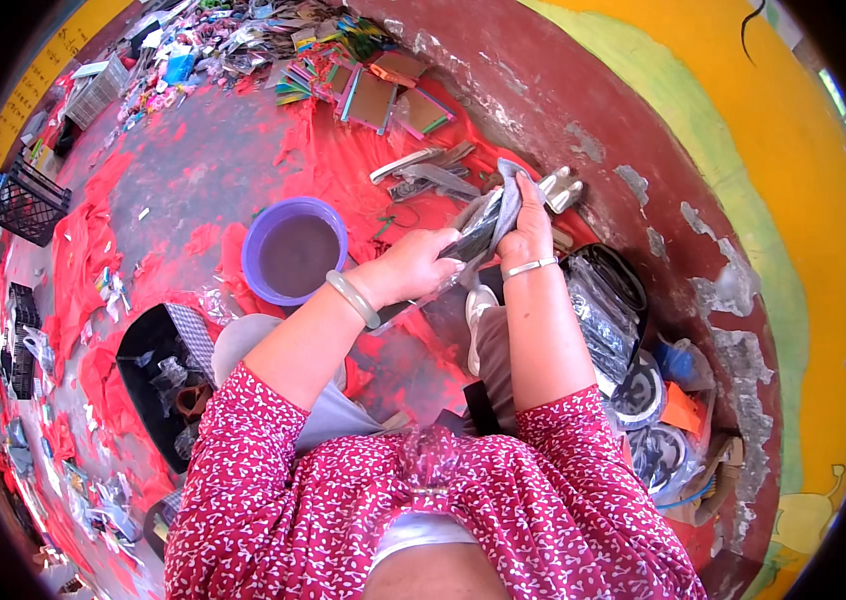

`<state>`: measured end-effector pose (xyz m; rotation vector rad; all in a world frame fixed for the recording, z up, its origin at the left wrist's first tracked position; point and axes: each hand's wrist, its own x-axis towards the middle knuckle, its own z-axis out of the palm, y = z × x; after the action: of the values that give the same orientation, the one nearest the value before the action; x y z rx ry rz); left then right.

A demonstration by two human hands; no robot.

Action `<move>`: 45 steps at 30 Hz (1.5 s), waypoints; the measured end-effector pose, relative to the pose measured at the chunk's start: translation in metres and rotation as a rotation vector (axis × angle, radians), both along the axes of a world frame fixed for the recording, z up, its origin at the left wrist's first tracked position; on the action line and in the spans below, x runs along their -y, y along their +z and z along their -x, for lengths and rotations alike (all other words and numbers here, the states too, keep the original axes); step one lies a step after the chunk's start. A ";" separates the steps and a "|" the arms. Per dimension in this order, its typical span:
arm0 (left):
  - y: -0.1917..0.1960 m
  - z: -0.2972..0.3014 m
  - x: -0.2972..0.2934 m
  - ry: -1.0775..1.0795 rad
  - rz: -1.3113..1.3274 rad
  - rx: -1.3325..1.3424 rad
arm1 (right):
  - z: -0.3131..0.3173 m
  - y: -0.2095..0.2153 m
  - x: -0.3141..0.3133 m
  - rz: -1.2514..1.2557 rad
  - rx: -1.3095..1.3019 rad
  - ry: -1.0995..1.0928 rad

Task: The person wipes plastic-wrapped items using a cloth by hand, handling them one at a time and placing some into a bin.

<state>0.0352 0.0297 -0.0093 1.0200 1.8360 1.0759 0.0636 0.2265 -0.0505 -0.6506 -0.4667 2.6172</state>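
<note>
Both hands meet in front of me around a dark, flat, long item partly wrapped in clear plastic; its kind I cannot make out. My left hand, with a pale bangle at the wrist, grips its near end between thumb and fingers. A grey cloth is folded about the far end, and my right hand is closed round it, pressing it against the item. Left of my hands stands a purple basin of murky water.
Plastic-wrapped shoes lie in a heap at my right. A black open case holding small things is at my left. Notebooks and mixed goods lie far ahead, beside a peeling red wall. Black crates stand far left.
</note>
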 end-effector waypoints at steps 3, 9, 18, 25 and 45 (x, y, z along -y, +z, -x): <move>-0.006 -0.002 -0.001 0.017 -0.125 -0.072 | 0.001 -0.003 -0.001 -0.033 0.035 -0.043; -0.024 0.005 0.001 0.188 -0.423 0.176 | -0.004 0.032 0.007 -0.099 -0.063 0.024; -0.021 0.019 0.002 0.377 -0.557 0.324 | -0.007 0.037 0.017 -0.182 -0.184 0.150; -0.045 0.019 -0.007 0.328 -0.353 -0.053 | -0.006 0.043 0.039 -0.208 -0.291 0.358; 0.013 0.040 0.020 0.062 -0.103 -0.381 | -0.009 0.040 0.062 -0.503 0.013 0.363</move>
<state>-0.0045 0.0097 0.0034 1.3077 2.1424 1.0775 0.0729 0.1650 -0.0101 -0.4428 -1.2970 2.6459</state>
